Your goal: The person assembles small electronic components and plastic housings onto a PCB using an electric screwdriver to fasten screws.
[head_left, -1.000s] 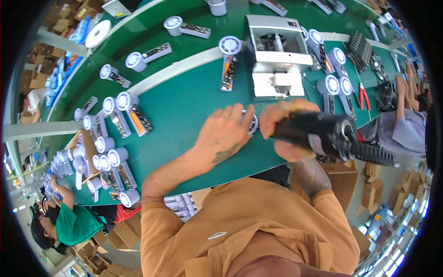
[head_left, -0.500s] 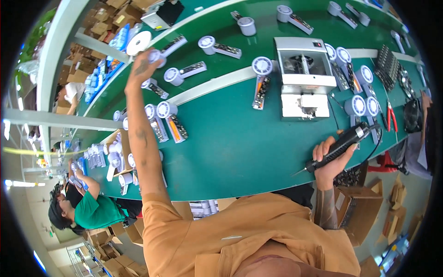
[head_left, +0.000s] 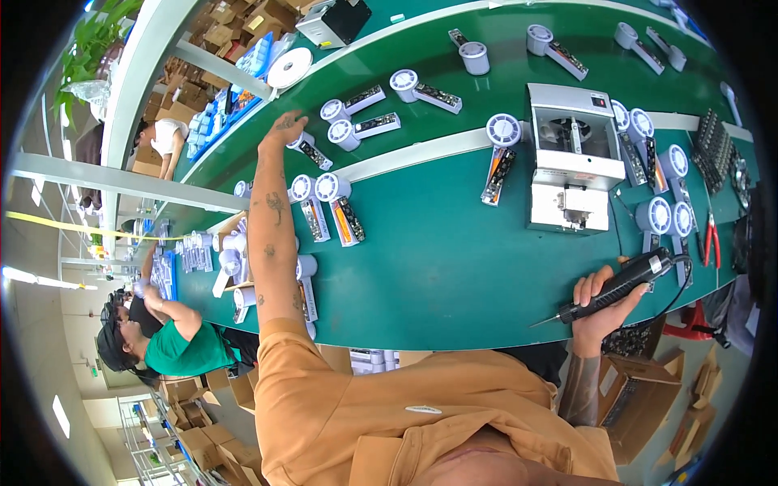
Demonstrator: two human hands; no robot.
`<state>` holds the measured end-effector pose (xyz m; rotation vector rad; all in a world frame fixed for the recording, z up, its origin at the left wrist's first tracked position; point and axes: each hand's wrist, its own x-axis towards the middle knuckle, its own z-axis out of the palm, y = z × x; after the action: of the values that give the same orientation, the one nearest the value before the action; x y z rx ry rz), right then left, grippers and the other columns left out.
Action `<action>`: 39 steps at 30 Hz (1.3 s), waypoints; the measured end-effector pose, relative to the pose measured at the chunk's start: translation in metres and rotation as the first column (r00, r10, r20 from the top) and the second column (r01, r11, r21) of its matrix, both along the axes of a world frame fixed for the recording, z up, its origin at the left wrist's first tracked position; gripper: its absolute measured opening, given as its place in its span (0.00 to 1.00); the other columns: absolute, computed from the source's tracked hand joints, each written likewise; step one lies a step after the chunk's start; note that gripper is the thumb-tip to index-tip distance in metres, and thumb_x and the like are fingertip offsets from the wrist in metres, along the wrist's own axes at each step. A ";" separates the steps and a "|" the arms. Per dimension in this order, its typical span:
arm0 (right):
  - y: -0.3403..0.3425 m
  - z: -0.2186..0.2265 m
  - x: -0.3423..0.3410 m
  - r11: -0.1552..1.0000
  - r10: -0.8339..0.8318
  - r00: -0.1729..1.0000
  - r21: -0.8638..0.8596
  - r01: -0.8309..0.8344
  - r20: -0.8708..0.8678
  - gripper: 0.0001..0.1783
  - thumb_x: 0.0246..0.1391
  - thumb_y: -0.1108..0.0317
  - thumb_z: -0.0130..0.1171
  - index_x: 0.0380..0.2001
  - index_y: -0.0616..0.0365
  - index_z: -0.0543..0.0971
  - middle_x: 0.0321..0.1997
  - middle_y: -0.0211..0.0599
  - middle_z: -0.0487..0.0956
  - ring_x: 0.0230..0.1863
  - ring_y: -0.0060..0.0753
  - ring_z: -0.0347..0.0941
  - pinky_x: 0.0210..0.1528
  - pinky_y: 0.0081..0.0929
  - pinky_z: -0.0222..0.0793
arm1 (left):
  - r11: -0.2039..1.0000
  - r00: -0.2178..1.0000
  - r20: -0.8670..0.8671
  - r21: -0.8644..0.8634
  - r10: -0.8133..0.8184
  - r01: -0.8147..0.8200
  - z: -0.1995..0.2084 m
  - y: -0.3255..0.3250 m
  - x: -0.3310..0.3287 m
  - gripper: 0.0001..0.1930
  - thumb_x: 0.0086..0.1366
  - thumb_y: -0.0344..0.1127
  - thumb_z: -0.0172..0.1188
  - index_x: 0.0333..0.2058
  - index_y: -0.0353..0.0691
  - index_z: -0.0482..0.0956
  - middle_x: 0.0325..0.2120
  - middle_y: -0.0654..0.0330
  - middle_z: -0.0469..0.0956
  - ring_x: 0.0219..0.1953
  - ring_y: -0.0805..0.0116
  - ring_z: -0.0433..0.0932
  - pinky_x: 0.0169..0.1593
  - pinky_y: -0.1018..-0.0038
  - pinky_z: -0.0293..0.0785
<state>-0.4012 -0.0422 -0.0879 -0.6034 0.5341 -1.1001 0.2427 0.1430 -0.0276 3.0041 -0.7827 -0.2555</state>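
Note:
My left hand [head_left: 281, 132] is stretched far out to the left over the green bench [head_left: 438, 267]. Its fingers curl over the round end of a small white fan unit with a circuit strip [head_left: 309, 151]. My right hand [head_left: 598, 304] is down by the bench's near edge, closed around a black electric screwdriver [head_left: 620, 285]. The tool's tip points left and its cable runs off to the right. Two similar fan units [head_left: 328, 206] lie just right of my left forearm.
A grey box-shaped machine [head_left: 571, 166] stands at centre right. More fan units lie across the belt and along the right edge [head_left: 660, 215], near red-handled pliers [head_left: 711, 239]. A person in a green shirt [head_left: 174, 344] works at the lower left. Cardboard boxes [head_left: 640, 389] sit under the bench.
My left arm swung from the bench's near centre far out to the left and now sits over a fan unit. My right hand with the screwdriver drew back to the bench's near edge.

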 end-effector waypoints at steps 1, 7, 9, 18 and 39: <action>0.000 0.000 -0.001 1.000 -0.005 1.000 0.002 0.005 0.004 0.34 0.66 0.31 0.29 0.54 0.51 0.62 0.18 0.28 0.62 0.13 0.22 0.58 0.17 0.22 0.57 | 1.000 1.000 0.003 0.000 0.001 -0.001 -0.008 0.003 0.003 0.32 0.67 0.57 0.53 0.64 0.46 0.68 0.61 0.50 0.71 0.63 0.55 0.69 0.66 0.63 0.64; -0.004 0.000 0.001 0.999 0.035 0.999 0.008 -0.035 0.040 0.35 0.66 0.31 0.31 0.54 0.51 0.62 0.18 0.29 0.62 0.12 0.24 0.58 0.17 0.24 0.58 | 0.913 0.964 -0.154 -0.318 0.216 -0.255 -0.022 0.072 0.022 0.27 0.59 0.52 0.65 0.54 0.42 0.80 0.46 0.53 0.81 0.44 0.59 0.82 0.41 0.65 0.84; -0.003 -0.004 -0.005 0.999 -0.015 0.999 0.038 0.014 0.043 0.35 0.65 0.31 0.33 0.54 0.51 0.63 0.18 0.30 0.61 0.12 0.26 0.57 0.17 0.27 0.58 | 0.896 0.980 -0.158 -0.406 0.124 -0.179 0.003 0.032 -0.014 0.22 0.61 0.48 0.64 0.49 0.39 0.83 0.43 0.54 0.82 0.40 0.61 0.83 0.38 0.67 0.85; -0.027 0.077 0.018 0.865 0.084 0.988 -0.502 -0.006 0.133 0.45 0.58 0.22 0.31 0.60 0.50 0.60 0.20 0.32 0.65 0.13 0.26 0.60 0.16 0.26 0.59 | 0.881 0.881 0.278 -0.178 -0.382 0.438 0.074 -0.028 -0.290 0.19 0.61 0.50 0.63 0.31 0.36 0.85 0.23 0.45 0.81 0.25 0.49 0.81 0.31 0.62 0.77; -0.037 0.080 0.062 0.770 0.041 0.962 -0.605 -0.204 -0.271 0.48 0.55 0.20 0.36 0.58 0.55 0.58 0.20 0.34 0.66 0.14 0.27 0.62 0.18 0.27 0.62 | 0.352 0.442 0.365 -0.289 -0.819 0.891 0.000 -0.083 -0.438 0.13 0.61 0.44 0.62 0.25 0.41 0.79 0.23 0.62 0.77 0.34 0.66 0.78 0.41 0.69 0.70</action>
<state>-0.3389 -0.0796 -0.0082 -1.3640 0.3141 -1.0776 -0.1958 0.0597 -0.0273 1.8824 -2.0750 0.1668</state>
